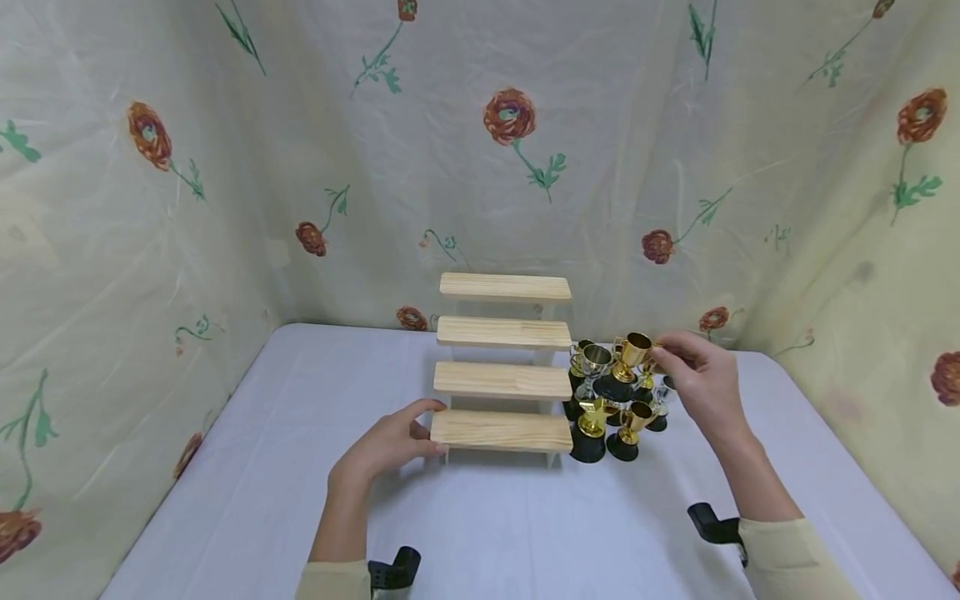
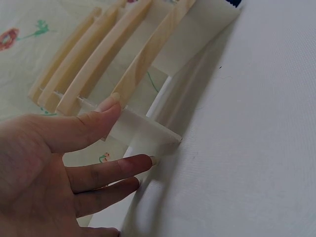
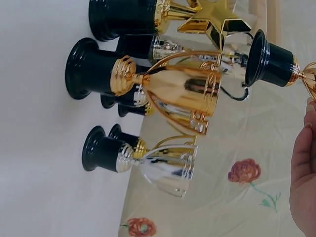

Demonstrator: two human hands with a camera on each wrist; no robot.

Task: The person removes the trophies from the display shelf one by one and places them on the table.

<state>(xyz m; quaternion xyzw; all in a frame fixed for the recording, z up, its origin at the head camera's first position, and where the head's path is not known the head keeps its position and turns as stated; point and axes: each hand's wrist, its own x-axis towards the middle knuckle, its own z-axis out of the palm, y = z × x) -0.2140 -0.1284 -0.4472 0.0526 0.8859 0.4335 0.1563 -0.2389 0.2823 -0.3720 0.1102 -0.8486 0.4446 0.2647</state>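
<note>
My left hand (image 1: 388,442) holds the left end of the lowest board of a stepped wooden display stand (image 1: 501,431). In the left wrist view its thumb (image 2: 101,118) meets the board's end, while the other visible fingers extend below. My right hand (image 1: 701,379) pinches a gold trophy cup (image 1: 635,351) by one handle. This cup is raised above the other trophies, its black base tilted. Below it stand a gold star trophy (image 1: 592,419), a small gold cup (image 1: 632,425) and a silver cup (image 1: 595,363). In the right wrist view, fingertips cover part of the held cup.
More gold and silver trophies crowd against the stand's right side, including a silver cup (image 3: 165,168) at the group's edge. A white cloth covers the table (image 1: 480,525). Floral curtains (image 1: 570,208) enclose the back and sides.
</note>
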